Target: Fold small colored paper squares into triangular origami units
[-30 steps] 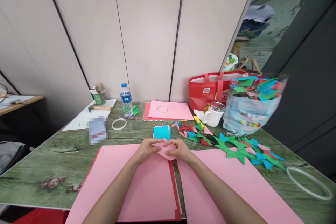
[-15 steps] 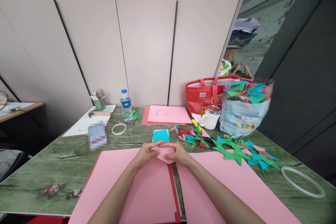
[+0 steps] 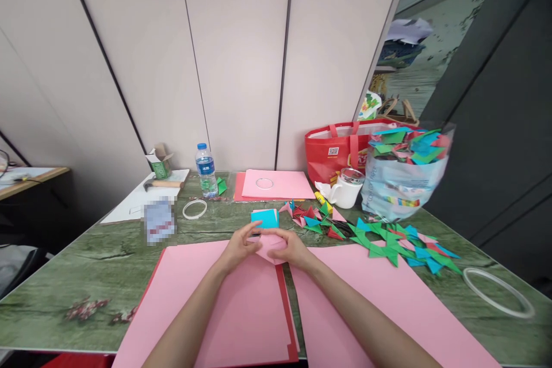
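Observation:
Both my hands meet at the table's middle over a small folded pink paper piece [image 3: 271,246]. My left hand [image 3: 238,249] pinches its left side, with the forefinger raised a little. My right hand [image 3: 293,247] grips its right side with curled fingers. The piece lies just above two large pink sheets [image 3: 241,299] that cover the near table. A stack of small turquoise paper squares [image 3: 264,218] sits right behind my fingers.
Several folded paper triangles [image 3: 388,241] in green, blue, red and pink are strewn to the right. A plastic bag of folded pieces [image 3: 401,178], a white mug [image 3: 345,191], a red tote [image 3: 332,149], a water bottle [image 3: 207,169] and tape rings [image 3: 495,293] stand around.
My hands have stayed on the pink piece. The left forefinger has lifted slightly off it. The camera has shifted a little.

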Demonstrator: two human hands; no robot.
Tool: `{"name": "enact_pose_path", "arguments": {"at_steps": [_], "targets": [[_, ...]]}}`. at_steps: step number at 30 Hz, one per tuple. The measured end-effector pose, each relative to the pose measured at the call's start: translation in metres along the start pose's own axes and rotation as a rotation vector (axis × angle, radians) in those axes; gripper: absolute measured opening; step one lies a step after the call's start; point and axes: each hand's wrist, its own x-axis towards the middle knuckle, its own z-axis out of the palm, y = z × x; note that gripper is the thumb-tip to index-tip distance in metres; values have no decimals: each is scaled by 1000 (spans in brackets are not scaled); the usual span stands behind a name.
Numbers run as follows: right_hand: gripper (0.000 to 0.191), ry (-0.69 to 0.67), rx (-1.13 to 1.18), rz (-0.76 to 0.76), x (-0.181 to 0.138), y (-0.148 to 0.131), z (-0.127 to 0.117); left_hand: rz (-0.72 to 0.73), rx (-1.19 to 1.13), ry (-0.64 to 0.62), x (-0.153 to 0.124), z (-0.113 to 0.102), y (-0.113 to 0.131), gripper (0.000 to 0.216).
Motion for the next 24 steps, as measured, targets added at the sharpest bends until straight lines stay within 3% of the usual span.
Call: {"name": "enact_pose_path", "arguments": {"at_steps": [4, 10, 19, 24], "targets": [[46, 28, -33, -39, 0, -1, 1, -78, -33, 79, 2, 6, -5, 26], [45, 86, -28, -62, -2, -1, 3, -118, -111, 94, 2, 12, -8, 28], [47, 73, 23, 53, -2, 1, -7, -185, -289, -78, -1, 13, 9, 22], [45, 103, 18, 37, -3, -3, -13, -167, -336, -96, -2, 15, 15, 23]]}}
